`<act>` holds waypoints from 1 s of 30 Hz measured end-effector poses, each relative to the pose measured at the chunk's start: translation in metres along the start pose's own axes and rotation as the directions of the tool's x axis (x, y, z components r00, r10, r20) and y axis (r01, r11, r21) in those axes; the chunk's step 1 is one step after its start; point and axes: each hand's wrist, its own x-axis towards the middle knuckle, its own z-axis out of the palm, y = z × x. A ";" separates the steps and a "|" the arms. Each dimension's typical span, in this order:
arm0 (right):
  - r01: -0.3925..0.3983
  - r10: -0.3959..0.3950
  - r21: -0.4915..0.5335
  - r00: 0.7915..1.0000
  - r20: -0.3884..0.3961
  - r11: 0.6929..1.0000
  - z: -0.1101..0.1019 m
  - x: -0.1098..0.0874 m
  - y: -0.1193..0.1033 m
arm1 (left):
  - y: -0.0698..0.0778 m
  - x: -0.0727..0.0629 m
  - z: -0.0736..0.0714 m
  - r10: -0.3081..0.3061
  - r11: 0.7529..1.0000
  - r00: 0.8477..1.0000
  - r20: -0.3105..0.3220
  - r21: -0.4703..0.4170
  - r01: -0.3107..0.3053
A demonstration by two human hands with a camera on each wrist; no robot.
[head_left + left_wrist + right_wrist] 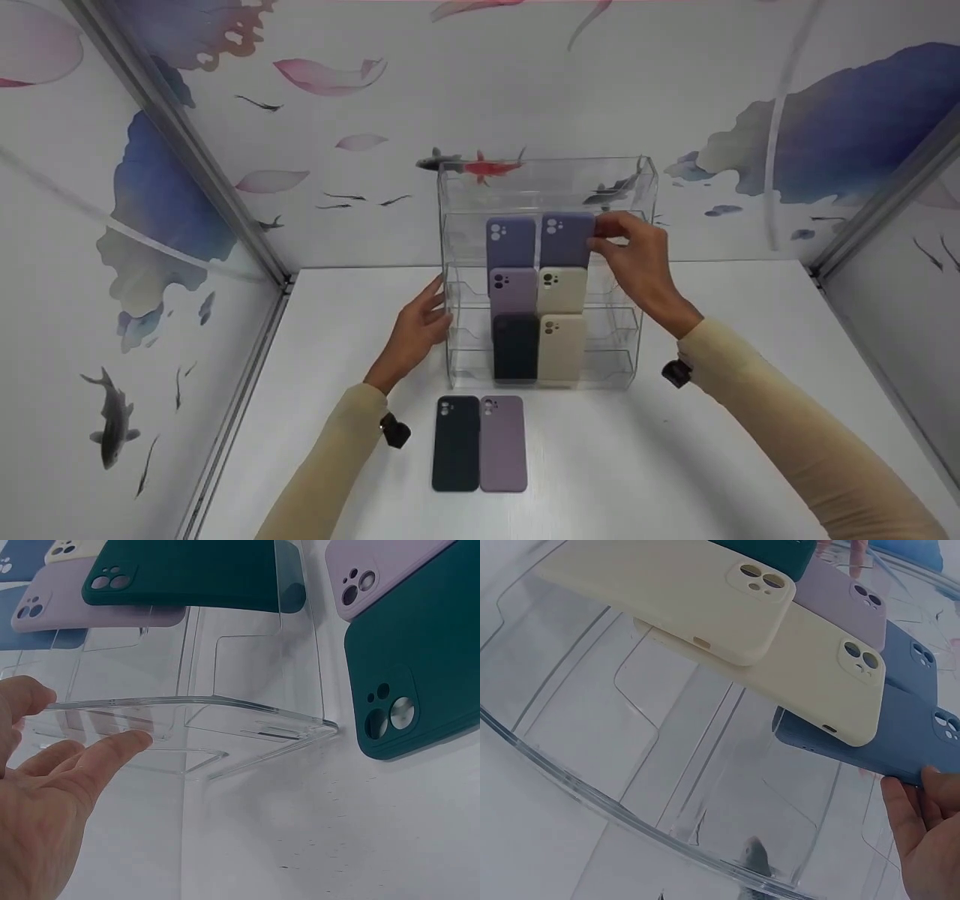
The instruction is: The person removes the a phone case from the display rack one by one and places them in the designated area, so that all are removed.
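Observation:
A clear acrylic tiered stand point(615, 367) holds several phone cases in two columns. My right hand point(637, 255) pinches the right edge of a blue-violet phone case point(568, 240) at the top of the right column; it looks blue in the right wrist view. Beside it stands a matching blue-violet case point(511, 244). Cream cases point(562, 349) stand below in the right column, and a lilac case point(514, 290) and a dark green case point(516, 349) in the left. My left hand point(412, 337) touches the stand's left side panel with extended fingers point(112, 757).
In front of the stand, another dark green case point(456, 442) and another lilac case point(503, 442) lie side by side on the white table point(637, 465). Printed wall panels point(525, 90) with fish and petals rise behind and at both sides.

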 end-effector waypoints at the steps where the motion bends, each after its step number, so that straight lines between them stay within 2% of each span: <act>1: 0.001 -0.001 -0.003 1.000 -0.009 1.000 -0.001 0.000 -0.001 | 0.000 0.000 0.000 -0.002 1.000 1.000 -0.001 0.003 0.002; 14: 0.022 -0.016 0.051 0.993 -0.121 0.998 -0.019 0.002 -0.020 | -0.001 0.001 0.000 0.001 1.000 1.000 0.006 -0.004 -0.001; 22: 0.069 -0.061 0.046 0.984 -0.167 0.997 -0.030 -0.001 -0.028 | -0.002 0.000 0.000 0.001 1.000 1.000 0.001 0.001 -0.001; 30: 0.115 -0.091 0.119 0.977 -0.191 0.986 -0.035 -0.011 -0.036 | -0.002 0.000 0.000 0.004 1.000 1.000 0.001 -0.017 -0.004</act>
